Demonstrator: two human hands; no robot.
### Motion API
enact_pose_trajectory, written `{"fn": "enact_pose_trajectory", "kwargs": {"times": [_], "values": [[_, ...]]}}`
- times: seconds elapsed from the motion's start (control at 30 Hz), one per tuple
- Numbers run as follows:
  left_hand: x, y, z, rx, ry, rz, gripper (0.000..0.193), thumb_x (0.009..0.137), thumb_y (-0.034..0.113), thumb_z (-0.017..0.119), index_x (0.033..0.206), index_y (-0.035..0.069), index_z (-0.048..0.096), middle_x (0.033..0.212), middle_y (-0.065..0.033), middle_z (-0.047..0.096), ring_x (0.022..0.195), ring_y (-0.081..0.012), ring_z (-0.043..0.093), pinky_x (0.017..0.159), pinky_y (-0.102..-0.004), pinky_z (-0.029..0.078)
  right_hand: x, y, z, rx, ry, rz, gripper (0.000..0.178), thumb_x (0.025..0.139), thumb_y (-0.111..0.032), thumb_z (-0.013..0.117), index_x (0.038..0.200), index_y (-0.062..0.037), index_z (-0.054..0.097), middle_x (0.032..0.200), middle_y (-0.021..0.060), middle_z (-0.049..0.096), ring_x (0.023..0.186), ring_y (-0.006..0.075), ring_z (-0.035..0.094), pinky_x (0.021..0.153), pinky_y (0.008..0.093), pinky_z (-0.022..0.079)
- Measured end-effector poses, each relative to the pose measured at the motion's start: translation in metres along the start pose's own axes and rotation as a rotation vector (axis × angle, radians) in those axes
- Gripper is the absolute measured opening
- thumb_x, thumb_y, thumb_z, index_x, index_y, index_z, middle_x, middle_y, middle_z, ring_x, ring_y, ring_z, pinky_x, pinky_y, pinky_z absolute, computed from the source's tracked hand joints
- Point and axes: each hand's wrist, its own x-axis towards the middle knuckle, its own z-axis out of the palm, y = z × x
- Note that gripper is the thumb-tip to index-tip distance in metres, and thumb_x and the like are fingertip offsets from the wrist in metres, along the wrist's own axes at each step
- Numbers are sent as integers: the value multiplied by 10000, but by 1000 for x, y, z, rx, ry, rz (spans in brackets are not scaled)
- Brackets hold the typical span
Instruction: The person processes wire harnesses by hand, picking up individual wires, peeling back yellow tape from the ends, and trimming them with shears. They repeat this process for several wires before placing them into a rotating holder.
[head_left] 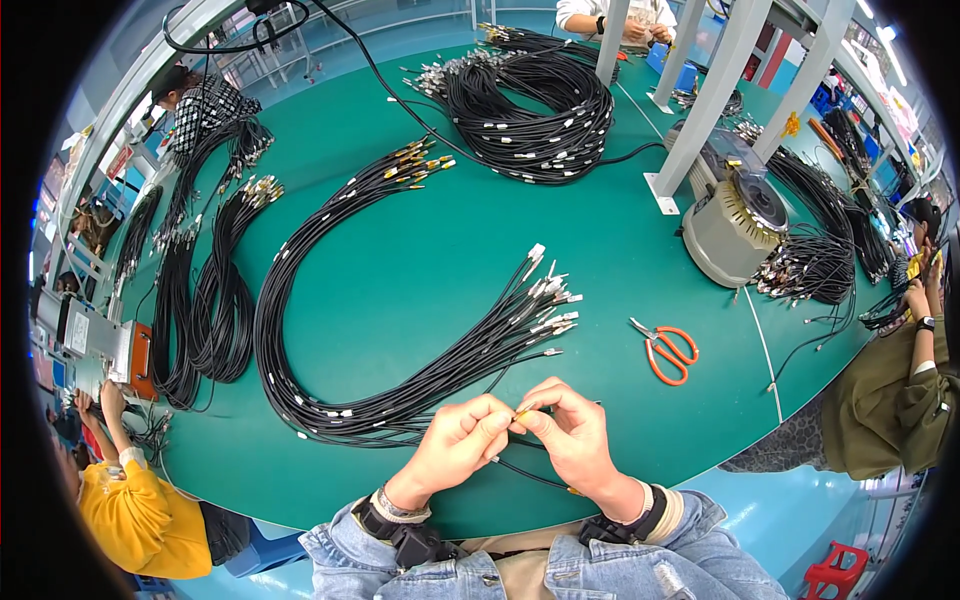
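Observation:
My left hand (462, 440) and my right hand (574, 437) meet above the near part of the table, both closed in a pinch. Between their fingertips shows a small yellowish connector end (521, 413), mostly hidden by the fingers. A thin black cable (530, 473) hangs from below the hands and runs right, toward my right wrist. Just beyond my hands lies a long curved bundle of black cables (275, 330), with white connectors (550, 295) at its near end and yellowish tips (420, 165) at the far end.
Orange-handled scissors (668, 352) lie right of my hands. A large cable coil (530, 110) sits at the far side of the green table (620, 250). Grey posts (712, 100) and a round machine (735, 235) stand at right. More bundles (222, 310) lie left. Co-workers sit around.

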Motion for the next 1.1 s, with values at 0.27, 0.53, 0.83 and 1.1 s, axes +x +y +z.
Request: {"fn": "enact_pose_trajectory", "kwargs": {"times": [0.27,0.53,0.83,1.1], "values": [[0,3,-2,-156,-42,-99,239,982,157,455,894,-14,595,546,34,452,431,-25,336,396,-190,262,5,-3,-11,-51,-84,11,95,890,-41,596,960,15,626,908,66,572,828,127,551,756,253,451],[3,-4,7,75,37,48,104,924,81,545,901,-6,598,546,30,477,445,-30,390,409,-191,300,3,-4,-15,-45,-111,-72,112,896,-43,588,977,7,646,912,66,584,857,137,542,759,262,444],[2,-4,23,497,239,239,31,846,36,638,858,8,637,626,-50,635,536,-80,596,460,-222,449,1,-4,-21,-48,-108,-39,126,894,-52,595,987,9,653,905,66,596,834,131,547,747,257,443],[3,-11,27,433,156,99,111,831,61,666,930,15,645,694,-75,661,572,-105,629,478,-240,478,-7,-2,-39,-49,-86,83,136,904,-54,578,983,32,648,908,71,606,841,133,564,764,262,456]]}}
